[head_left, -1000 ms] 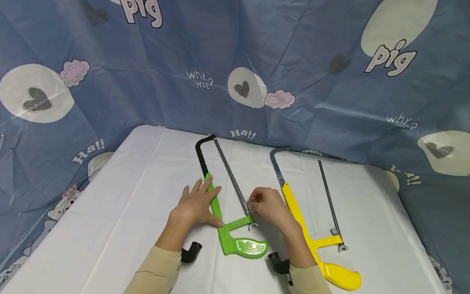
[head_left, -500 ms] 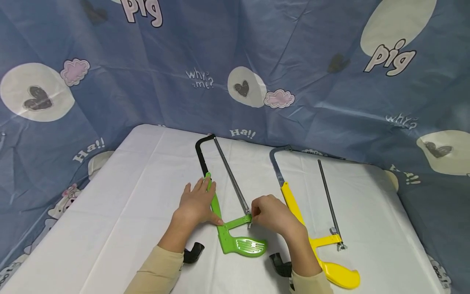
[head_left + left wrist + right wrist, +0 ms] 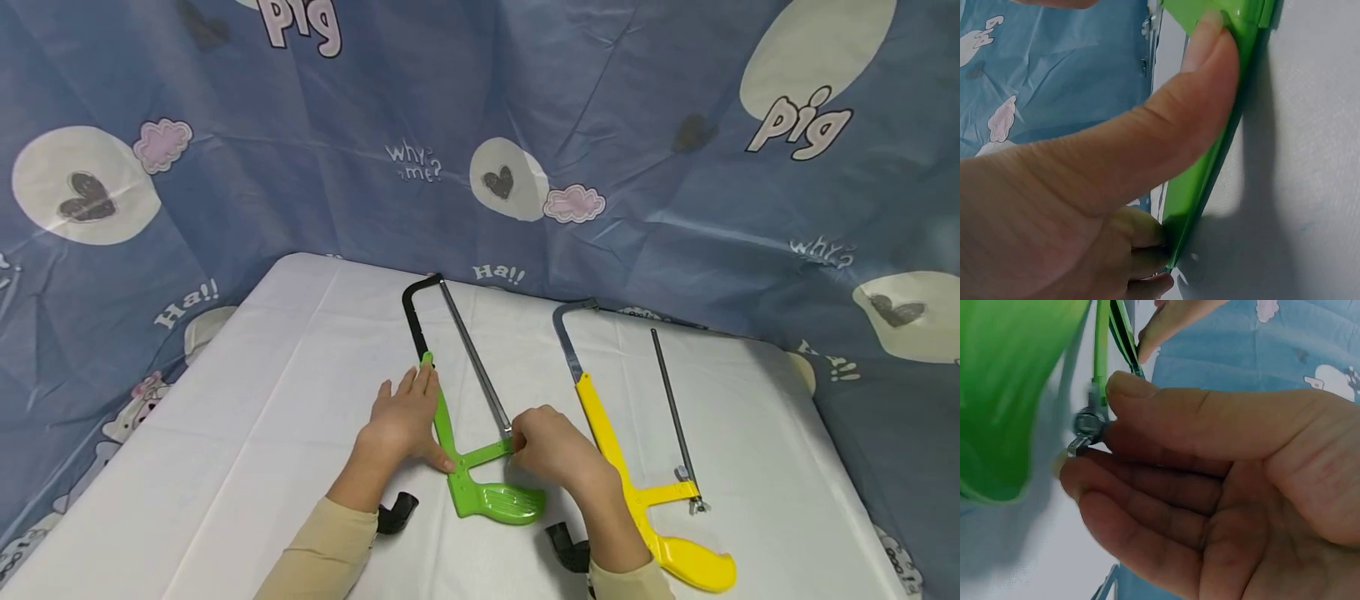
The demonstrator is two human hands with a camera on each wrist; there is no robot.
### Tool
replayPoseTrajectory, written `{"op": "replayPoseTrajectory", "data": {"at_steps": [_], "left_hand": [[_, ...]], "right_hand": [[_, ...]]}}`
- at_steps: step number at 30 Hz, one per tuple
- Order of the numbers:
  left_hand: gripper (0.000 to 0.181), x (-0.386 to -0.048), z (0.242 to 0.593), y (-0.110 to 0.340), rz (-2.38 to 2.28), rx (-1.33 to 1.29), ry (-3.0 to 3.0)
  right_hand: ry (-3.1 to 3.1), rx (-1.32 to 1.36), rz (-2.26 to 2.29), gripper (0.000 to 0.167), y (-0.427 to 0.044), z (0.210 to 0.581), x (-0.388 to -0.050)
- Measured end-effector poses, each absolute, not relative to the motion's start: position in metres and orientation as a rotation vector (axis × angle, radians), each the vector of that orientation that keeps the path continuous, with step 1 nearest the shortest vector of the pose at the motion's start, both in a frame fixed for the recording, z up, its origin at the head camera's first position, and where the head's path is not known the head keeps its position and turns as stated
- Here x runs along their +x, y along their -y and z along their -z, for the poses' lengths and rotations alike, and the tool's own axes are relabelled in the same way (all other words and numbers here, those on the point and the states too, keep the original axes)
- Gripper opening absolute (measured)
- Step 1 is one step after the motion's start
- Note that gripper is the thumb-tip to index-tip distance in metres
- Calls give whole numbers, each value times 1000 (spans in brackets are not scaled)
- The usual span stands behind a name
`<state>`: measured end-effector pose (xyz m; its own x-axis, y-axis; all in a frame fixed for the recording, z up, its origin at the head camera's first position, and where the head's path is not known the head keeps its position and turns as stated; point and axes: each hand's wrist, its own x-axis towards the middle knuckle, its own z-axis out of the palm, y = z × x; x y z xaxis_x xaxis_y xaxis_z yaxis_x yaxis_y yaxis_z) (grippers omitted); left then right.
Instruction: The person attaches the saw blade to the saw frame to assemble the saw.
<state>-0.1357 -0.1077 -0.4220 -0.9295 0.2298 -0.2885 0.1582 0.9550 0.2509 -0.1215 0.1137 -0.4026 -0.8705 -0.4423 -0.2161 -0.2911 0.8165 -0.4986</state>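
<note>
A green-handled hacksaw (image 3: 486,454) with a black front frame lies flat on the white table. My left hand (image 3: 401,427) rests along its green spine, fingers fairly straight; in the left wrist view the thumb (image 3: 1172,119) presses on the green metal. At the lower end of its grey rod-like blade piece (image 3: 474,358), my right hand (image 3: 558,448) has curled fingers. The right wrist view shows a small metal wing nut (image 3: 1088,425) at the thumb and fingertips, which pinch it. The head view hides this nut behind the right hand.
A yellow-handled hacksaw (image 3: 598,421) lies to the right, its grey rod (image 3: 672,396) detached at the far end. A wing nut (image 3: 698,506) sits at its near bracket. Patterned blue cloth (image 3: 337,167) rises behind the white table (image 3: 262,467).
My right hand has come down from beside the rod's lower end to the green saw's wing nut, now covering it. The left hand's fingers have drawn closer together on the spine.
</note>
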Motion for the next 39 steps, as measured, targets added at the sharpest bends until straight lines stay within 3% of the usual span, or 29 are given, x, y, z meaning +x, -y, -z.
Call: {"op": "replayPoseTrajectory", "data": {"at_steps": [6,39], "left_hand": [[138,-136,422,104,-303,268,-2790],[137,-135,421,105,-359,256,-2777]], "right_hand": [[-2705,-537,638,32,-109,406,-120],[-2286,-514,1067,14,-141,431,-146]]}}
